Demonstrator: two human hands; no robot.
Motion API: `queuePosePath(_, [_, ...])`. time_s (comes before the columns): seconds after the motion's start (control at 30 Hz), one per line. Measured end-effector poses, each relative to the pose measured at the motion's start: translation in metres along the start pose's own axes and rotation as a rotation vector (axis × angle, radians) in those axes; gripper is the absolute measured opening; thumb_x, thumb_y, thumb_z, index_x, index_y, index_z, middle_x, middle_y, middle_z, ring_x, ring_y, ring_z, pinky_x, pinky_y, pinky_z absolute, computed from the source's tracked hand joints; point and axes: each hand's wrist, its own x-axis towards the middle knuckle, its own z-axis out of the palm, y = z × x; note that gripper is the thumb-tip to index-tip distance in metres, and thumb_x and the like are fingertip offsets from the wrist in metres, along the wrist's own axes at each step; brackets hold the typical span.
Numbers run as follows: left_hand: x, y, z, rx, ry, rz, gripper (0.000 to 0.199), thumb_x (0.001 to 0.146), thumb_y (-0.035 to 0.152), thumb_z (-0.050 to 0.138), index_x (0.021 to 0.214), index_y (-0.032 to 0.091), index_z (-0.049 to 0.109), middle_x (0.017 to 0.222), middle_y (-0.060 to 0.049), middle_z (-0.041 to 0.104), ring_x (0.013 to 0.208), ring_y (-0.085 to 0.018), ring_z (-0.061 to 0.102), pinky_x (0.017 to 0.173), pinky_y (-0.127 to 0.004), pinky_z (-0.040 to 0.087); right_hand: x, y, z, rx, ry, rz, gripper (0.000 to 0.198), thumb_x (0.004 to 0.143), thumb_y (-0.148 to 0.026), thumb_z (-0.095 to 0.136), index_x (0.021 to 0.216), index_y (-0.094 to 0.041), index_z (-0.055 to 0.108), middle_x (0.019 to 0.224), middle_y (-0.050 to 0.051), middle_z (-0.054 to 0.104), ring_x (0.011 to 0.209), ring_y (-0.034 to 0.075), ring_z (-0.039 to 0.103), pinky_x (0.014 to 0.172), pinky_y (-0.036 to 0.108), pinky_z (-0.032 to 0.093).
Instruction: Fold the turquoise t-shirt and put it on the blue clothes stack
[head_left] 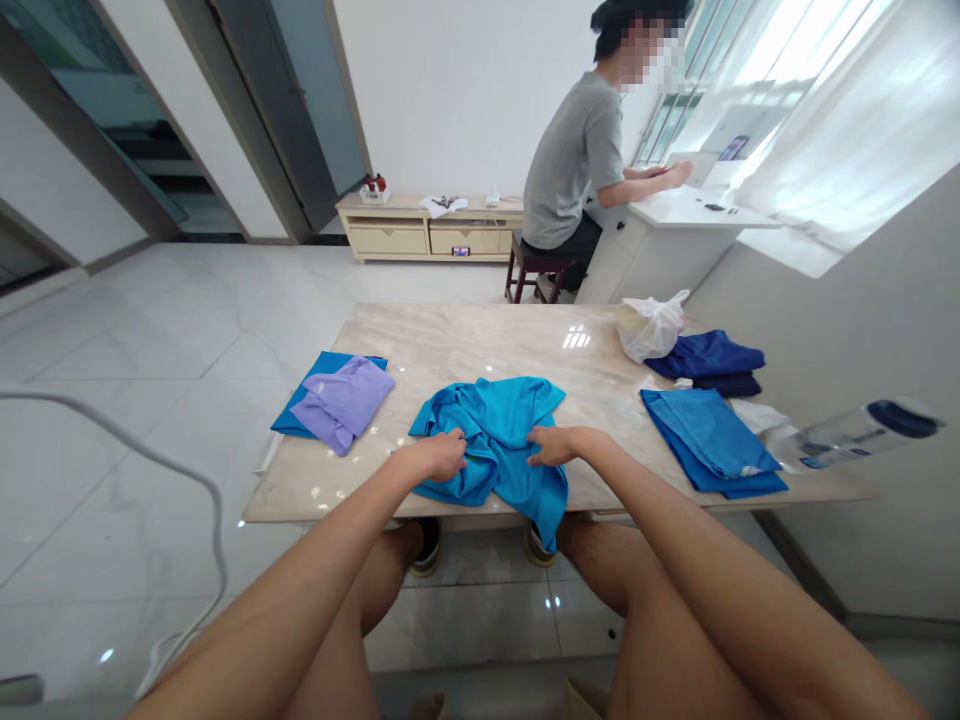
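A crumpled bright blue garment [517, 420] lies on the table in front of me, and its lower corner hangs over the near edge. Its exact kind cannot be made out through the folds. At its left side, my left hand [448, 456] is closed with curled fingers gripping the fabric. My right hand [553, 446] pinches the cloth on the opposite side, thumb and fingers bent around a fold. Left of the garment, a folded lilac garment [346, 400] rests on top of a folded blue one [309, 390].
On the marble-look table [480, 335], folded blue cloth [709, 440], a dark blue bundle [709, 355], a white plastic bag [651, 325] and a clear bottle [847, 435] stand on the right. A person [574, 160] sits at a white desk beyond. A cable [214, 510] hangs left.
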Motion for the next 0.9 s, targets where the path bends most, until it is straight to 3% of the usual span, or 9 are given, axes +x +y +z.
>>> queuePosePath(0.13, [-0.007,0.002,-0.012,-0.004,-0.03,-0.005,0.045,0.109,0.047,0.051,0.117,0.014,0.08,0.125,-0.021,0.08,0.111,-0.036,0.077,0.096,-0.041,0.06,-0.005,-0.01,-0.013,0.173,-0.203,0.113,0.059,0.099,-0.053,0.074,0.148,-0.019,0.074,0.146,0.016,0.076,0.136,0.04,0.072,0.117,0.048,0.057])
queuePosePath(0.2, [-0.012,-0.001,-0.018,-0.012,-0.017,-0.029,0.049,0.109,0.052,0.051,0.105,0.015,0.082,0.109,-0.019,0.083,0.103,-0.035,0.078,0.09,-0.04,0.06,-0.009,-0.011,-0.015,0.289,-0.348,0.157,0.056,0.104,-0.051,0.068,0.15,-0.019,0.071,0.137,0.013,0.081,0.124,0.034,0.079,0.111,0.045,0.06])
queuePosePath(0.27, [-0.016,-0.006,-0.021,-0.02,0.02,-0.053,0.051,0.108,0.054,0.052,0.098,0.015,0.083,0.103,-0.018,0.083,0.099,-0.035,0.079,0.085,-0.038,0.058,-0.012,-0.008,-0.014,0.316,-0.386,0.172,0.053,0.108,-0.047,0.06,0.151,-0.016,0.069,0.133,0.013,0.082,0.115,0.03,0.082,0.106,0.043,0.062])
queuePosePath(0.37, [-0.02,-0.015,-0.025,-0.051,0.026,-0.087,0.051,0.108,0.053,0.051,0.093,0.015,0.081,0.098,-0.017,0.084,0.092,-0.032,0.079,0.08,-0.036,0.056,-0.014,0.004,-0.009,0.185,-0.184,0.147,0.052,0.11,-0.045,0.056,0.15,-0.014,0.07,0.14,0.017,0.079,0.121,0.032,0.08,0.107,0.043,0.061])
queuePosePath(0.5, [-0.019,-0.026,-0.026,-0.117,-0.071,-0.152,0.054,0.111,0.054,0.045,0.097,0.016,0.08,0.084,-0.014,0.082,0.08,-0.029,0.078,0.078,-0.035,0.057,-0.01,0.02,-0.004,-0.001,0.083,0.166,0.065,0.106,-0.043,0.064,0.162,-0.011,0.061,0.164,0.025,0.06,0.151,0.04,0.061,0.123,0.047,0.051])
queuePosePath(0.6, [-0.014,-0.033,-0.02,-0.086,0.021,-0.179,0.049,0.109,0.054,0.048,0.122,0.017,0.077,0.113,-0.016,0.084,0.103,-0.032,0.081,0.089,-0.038,0.06,-0.004,0.023,-0.001,-0.018,0.106,0.178,0.073,0.103,-0.042,0.068,0.167,-0.009,0.056,0.173,0.027,0.049,0.159,0.043,0.052,0.129,0.049,0.046])
queuePosePath(0.73, [-0.001,-0.045,-0.005,-0.057,0.176,-0.133,0.06,0.107,0.049,0.056,0.158,0.019,0.059,0.153,-0.02,0.07,0.135,-0.036,0.072,0.109,-0.043,0.058,0.003,0.021,-0.001,-0.093,0.148,0.176,0.072,0.103,-0.044,0.069,0.164,-0.007,0.06,0.178,0.028,0.04,0.165,0.046,0.042,0.134,0.051,0.04])
queuePosePath(0.83, [0.01,-0.053,0.006,-0.089,0.155,-0.07,0.065,0.106,0.047,0.058,0.167,0.023,0.052,0.157,-0.017,0.068,0.139,-0.034,0.069,0.115,-0.042,0.055,0.006,0.022,-0.003,-0.107,0.129,0.161,0.062,0.106,-0.044,0.064,0.155,-0.005,0.067,0.168,0.029,0.054,0.156,0.045,0.054,0.129,0.049,0.046])
queuePosePath(0.9, [0.015,-0.057,0.011,-0.083,0.135,-0.048,0.06,0.104,0.048,0.061,0.159,0.025,0.063,0.153,-0.015,0.071,0.138,-0.033,0.07,0.115,-0.04,0.056,0.005,0.026,-0.005,-0.096,0.106,0.157,0.058,0.108,-0.044,0.061,0.151,-0.007,0.07,0.157,0.028,0.065,0.145,0.043,0.065,0.122,0.049,0.053])
